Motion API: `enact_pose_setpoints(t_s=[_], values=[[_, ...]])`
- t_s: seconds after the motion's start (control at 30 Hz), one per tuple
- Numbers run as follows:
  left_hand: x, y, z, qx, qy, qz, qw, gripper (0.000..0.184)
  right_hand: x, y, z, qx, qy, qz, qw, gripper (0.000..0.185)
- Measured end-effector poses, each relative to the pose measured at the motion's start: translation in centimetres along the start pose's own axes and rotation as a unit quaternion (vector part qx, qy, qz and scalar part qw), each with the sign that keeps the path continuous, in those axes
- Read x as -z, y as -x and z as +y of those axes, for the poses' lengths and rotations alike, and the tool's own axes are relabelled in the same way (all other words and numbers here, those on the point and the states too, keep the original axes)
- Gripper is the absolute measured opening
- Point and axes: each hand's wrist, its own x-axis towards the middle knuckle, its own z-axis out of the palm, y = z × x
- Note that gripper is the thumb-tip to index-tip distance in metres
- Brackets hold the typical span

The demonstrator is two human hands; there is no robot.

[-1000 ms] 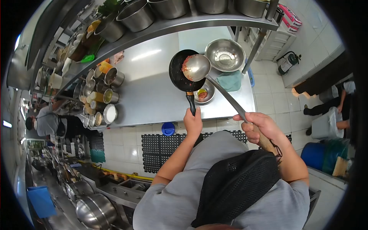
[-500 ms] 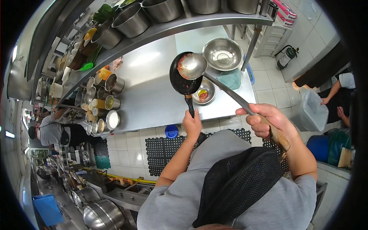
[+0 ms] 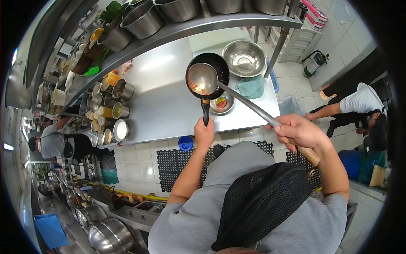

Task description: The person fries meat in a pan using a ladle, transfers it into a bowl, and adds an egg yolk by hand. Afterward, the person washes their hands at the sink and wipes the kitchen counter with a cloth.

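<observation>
My left hand (image 3: 204, 133) is closed around the black handle of a frying pan (image 3: 220, 65), held over the steel table. My right hand (image 3: 300, 133) grips the wooden end of a long-handled ladle (image 3: 202, 79). The ladle's round metal bowl lies over the pan's inside, with reddish bits of food along its lower edge. Partly covered by the pan, a small metal bowl (image 3: 230, 101) holds red and yellow food. A large steel bowl (image 3: 244, 57) stands just beyond, with a folded green cloth (image 3: 249, 87) in front of it.
The steel table (image 3: 160, 97) carries several containers (image 3: 120, 111) at its left end. Metal pots (image 3: 141, 21) line the shelf above. One co-worker (image 3: 363, 103) bends down at right beside a translucent bin (image 3: 292, 106); another person (image 3: 53, 139) stands at far left. Black mats (image 3: 177, 165) cover the floor.
The ladle's bowl has moved down and left across the pan, which now shows its upper right inside. The co-worker at right has bent forward and lowered the bin towards the floor.
</observation>
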Motion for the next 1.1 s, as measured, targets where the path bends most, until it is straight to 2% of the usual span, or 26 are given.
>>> enact_pose_setpoints(t_s=[0.07,0.17,0.27,0.43,0.5,0.6,0.67,0.73,0.87,1.03,1.1], values=[[0.8,-0.5,-0.3,0.010,0.015,-0.016,1.000,0.040,0.3,0.5,-0.5,-0.004,0.095,0.051,0.994,0.032],[1.7,-0.8,-0.3,0.033,0.041,-0.040,0.998,0.042,0.7,0.6,-0.4,0.014,0.148,0.079,0.986,0.026],[1.8,-0.5,0.2,0.044,0.041,-0.054,0.997,0.042,0.3,0.5,-1.1,0.022,0.144,0.093,0.985,0.025],[0.6,0.0,0.9,0.032,0.029,-0.019,0.999,0.044,0.6,-0.5,-0.3,0.027,0.099,0.095,0.990,0.028],[0.0,0.2,1.2,0.023,0.013,-0.006,1.000,0.043,0.2,-0.6,-0.5,0.006,-0.054,0.083,0.995,0.037],[-0.4,0.3,2.0,0.014,-0.021,0.011,1.000,0.042,0.3,-0.5,-0.5,0.001,-0.115,0.063,0.991,0.045],[-0.6,0.3,2.0,0.015,-0.040,0.014,0.999,0.041,0.3,-0.3,-0.5,0.005,-0.116,0.049,0.992,0.044],[-0.9,0.0,1.4,-0.027,-0.071,0.034,0.997,0.040,0.3,-0.3,-0.7,0.012,-0.112,0.035,0.993,0.043],[-0.2,-0.2,1.7,-0.020,-0.082,0.027,0.996,0.041,0.1,0.2,-0.5,0.004,-0.056,0.020,0.998,0.042],[1.5,-0.7,1.7,0.050,-0.016,-0.006,0.999,0.041,1.8,1.3,0.2,0.008,-0.014,0.017,1.000,0.039],[2.0,-0.5,1.3,0.054,-0.001,-0.002,0.999,0.042,1.3,1.7,0.1,0.009,0.024,0.079,0.997,0.037]])
